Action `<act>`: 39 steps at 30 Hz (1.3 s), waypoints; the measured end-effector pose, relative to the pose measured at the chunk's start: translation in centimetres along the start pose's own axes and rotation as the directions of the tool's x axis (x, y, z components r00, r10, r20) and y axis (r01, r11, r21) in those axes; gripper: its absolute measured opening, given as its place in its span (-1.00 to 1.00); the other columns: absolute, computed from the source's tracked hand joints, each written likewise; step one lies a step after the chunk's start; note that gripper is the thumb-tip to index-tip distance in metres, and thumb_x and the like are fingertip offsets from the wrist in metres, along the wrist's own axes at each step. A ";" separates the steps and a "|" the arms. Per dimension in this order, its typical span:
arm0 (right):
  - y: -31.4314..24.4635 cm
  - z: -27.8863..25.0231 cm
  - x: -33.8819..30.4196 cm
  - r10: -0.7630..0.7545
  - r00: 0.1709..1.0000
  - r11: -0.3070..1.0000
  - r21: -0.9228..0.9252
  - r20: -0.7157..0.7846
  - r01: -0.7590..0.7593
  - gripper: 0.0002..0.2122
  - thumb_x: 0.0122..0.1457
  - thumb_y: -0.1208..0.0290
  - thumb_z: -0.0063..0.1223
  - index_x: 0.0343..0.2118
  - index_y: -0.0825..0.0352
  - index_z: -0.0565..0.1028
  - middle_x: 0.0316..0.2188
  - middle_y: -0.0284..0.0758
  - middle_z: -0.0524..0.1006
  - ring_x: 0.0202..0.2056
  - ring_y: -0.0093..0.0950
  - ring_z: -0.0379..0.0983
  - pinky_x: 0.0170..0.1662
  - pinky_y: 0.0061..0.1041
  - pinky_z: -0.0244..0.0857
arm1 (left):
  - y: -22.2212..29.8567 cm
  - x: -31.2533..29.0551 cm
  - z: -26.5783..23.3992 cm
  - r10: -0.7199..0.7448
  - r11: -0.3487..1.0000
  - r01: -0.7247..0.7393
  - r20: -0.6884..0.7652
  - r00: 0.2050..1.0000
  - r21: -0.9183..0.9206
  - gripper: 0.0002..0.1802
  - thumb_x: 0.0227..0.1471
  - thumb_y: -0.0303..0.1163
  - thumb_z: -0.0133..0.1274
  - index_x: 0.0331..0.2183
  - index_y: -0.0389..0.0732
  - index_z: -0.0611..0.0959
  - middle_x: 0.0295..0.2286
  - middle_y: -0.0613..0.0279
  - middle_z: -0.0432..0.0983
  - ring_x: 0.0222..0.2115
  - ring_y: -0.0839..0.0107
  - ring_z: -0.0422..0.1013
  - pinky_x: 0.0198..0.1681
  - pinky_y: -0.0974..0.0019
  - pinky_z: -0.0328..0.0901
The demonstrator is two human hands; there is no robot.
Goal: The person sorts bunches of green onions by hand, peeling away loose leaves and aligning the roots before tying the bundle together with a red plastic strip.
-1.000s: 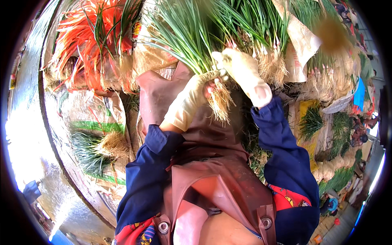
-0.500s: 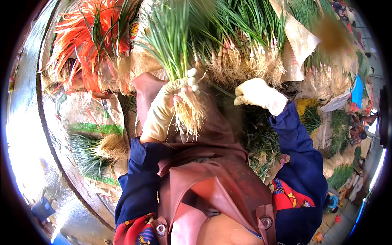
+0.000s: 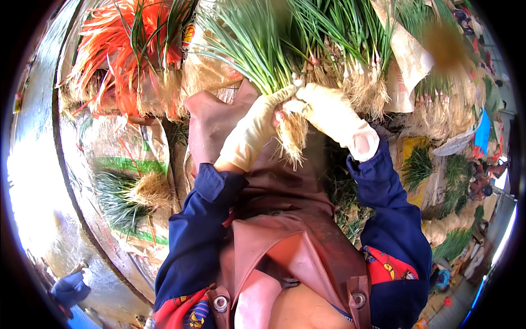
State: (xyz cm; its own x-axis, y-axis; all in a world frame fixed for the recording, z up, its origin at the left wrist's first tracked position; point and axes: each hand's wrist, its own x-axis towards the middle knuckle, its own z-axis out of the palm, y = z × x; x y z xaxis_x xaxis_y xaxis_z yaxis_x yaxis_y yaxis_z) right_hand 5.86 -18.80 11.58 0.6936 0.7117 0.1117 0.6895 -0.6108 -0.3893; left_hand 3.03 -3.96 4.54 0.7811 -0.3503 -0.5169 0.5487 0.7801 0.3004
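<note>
My left hand (image 3: 255, 129), in a pale glove, is closed round a bunch of spring onions (image 3: 257, 60) at its bulb end. Long green leaves fan up and away from me, while stringy tan roots (image 3: 292, 137) hang below the fist. My right hand (image 3: 326, 109), gloved too, is against the bunch from the right, its fingers bent at the white bulbs beside my left fingertips. Exactly what the right fingers pinch is hidden. Beneath both hands lies a brown apron (image 3: 279, 192) over my lap.
More spring onions (image 3: 364, 82) lie in a row ahead, roots toward me. Orange-red strips (image 3: 118, 60) heap at the far left. A smaller bunch (image 3: 129, 197) rests on a sack (image 3: 129, 142) to my left. Loose green leaves (image 3: 345, 192) lie right of the apron.
My left hand has carried the spring onions to the right. My right hand has come in leftward from apart and now meets the bulbs.
</note>
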 end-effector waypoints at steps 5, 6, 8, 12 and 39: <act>3.3 -0.1 1.9 0.256 0.953 0.966 0.063 -0.161 -0.249 -0.65 0.06 0.31 0.11 -0.07 0.23 0.41 -0.33 -0.25 0.51 -0.34 -0.42 0.47 -0.23 -0.49 0.37 | -0.2 0.0 -0.2 0.002 0.995 -0.004 0.024 1.000 0.099 -0.79 0.02 -0.46 0.04 -0.25 -0.32 0.54 -0.52 0.21 0.54 -0.71 0.66 0.39 -0.84 0.72 0.11; 3.7 -0.1 2.9 -0.062 0.931 0.961 -0.274 -0.360 -0.042 -0.57 0.03 0.31 0.14 0.00 0.21 0.36 -0.35 -0.26 0.52 -0.38 -0.42 0.47 -0.27 -0.48 0.38 | -0.2 0.0 -0.1 0.003 0.996 -0.007 0.039 0.999 0.092 -0.81 0.02 -0.47 0.04 -0.27 -0.31 0.54 -0.52 0.21 0.54 -0.71 0.67 0.38 -0.84 0.72 0.11; 4.8 1.9 2.6 0.226 0.964 0.797 0.543 0.140 -0.265 -0.43 0.11 0.42 0.06 0.18 0.19 0.12 -0.24 -0.21 0.46 -0.47 -0.63 0.42 -0.37 -0.65 0.39 | -0.4 -0.1 -0.4 -0.001 0.997 -0.005 0.070 0.998 0.079 -0.83 0.01 -0.48 0.05 -0.29 -0.31 0.54 -0.52 0.22 0.54 -0.70 0.68 0.37 -0.84 0.73 0.11; 5.8 4.1 2.7 0.163 0.973 0.813 0.536 0.163 -0.226 -0.47 0.14 0.46 -0.11 0.19 -0.06 0.13 -0.53 -0.36 0.43 -0.60 -0.61 0.36 -0.51 -0.57 0.31 | -0.1 0.3 -1.4 -0.074 0.993 0.066 0.082 0.994 0.096 -0.80 0.04 -0.50 -0.01 -0.24 -0.34 0.51 -0.47 0.19 0.52 -0.60 0.59 0.42 -0.76 0.68 0.19; 4.1 2.7 0.4 0.526 0.827 0.641 0.546 0.200 -0.540 -0.67 0.17 0.08 -0.06 -0.25 0.28 0.47 -0.50 -0.36 0.53 -0.51 -0.56 0.42 -0.44 -0.49 0.26 | -0.1 1.9 -2.4 -0.007 0.937 0.151 0.416 0.909 -0.315 -0.74 0.04 -0.49 -0.01 -0.19 -0.35 0.53 -0.23 0.06 0.51 -0.18 0.30 0.44 -0.07 0.23 0.32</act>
State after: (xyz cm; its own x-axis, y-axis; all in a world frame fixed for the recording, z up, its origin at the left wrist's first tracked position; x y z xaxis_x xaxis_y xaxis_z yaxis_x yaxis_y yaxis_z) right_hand 8.42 -20.07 7.52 0.8941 0.3369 -0.2951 -0.0459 -0.5864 -0.8087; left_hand 3.75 -3.45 1.65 0.8305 -0.5396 -0.1386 0.5384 0.8413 -0.0489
